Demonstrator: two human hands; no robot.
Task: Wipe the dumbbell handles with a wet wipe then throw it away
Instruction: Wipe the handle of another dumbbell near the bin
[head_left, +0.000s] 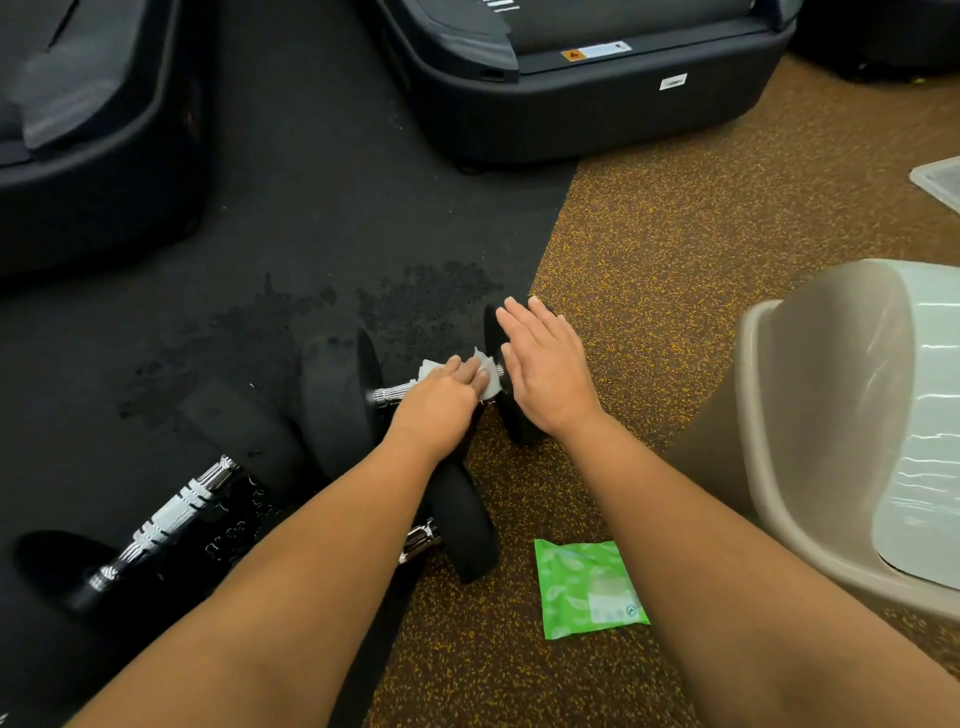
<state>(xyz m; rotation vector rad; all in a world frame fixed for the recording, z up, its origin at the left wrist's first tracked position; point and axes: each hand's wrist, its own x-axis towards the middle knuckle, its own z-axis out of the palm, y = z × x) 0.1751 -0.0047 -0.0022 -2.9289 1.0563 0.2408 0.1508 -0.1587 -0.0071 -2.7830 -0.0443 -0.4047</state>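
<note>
A black dumbbell (343, 395) with a chrome handle lies across the edge of the black mat. My left hand (441, 402) grips a white wet wipe (485, 371) wrapped over that handle near its right plate. My right hand (545, 369) rests flat, fingers straight, on the right plate (511, 410). A second dumbbell (171, 512) lies nearer on the left, chrome handle showing. Part of a third dumbbell (462, 525) shows under my left forearm.
A green wet-wipe pack (587, 587) lies on the speckled brown floor. A beige bin (810, 415) with a clear liner stands at the right. Dark treadmill bases (571, 104) sit at the back and a clear lid (943, 179) at the far right.
</note>
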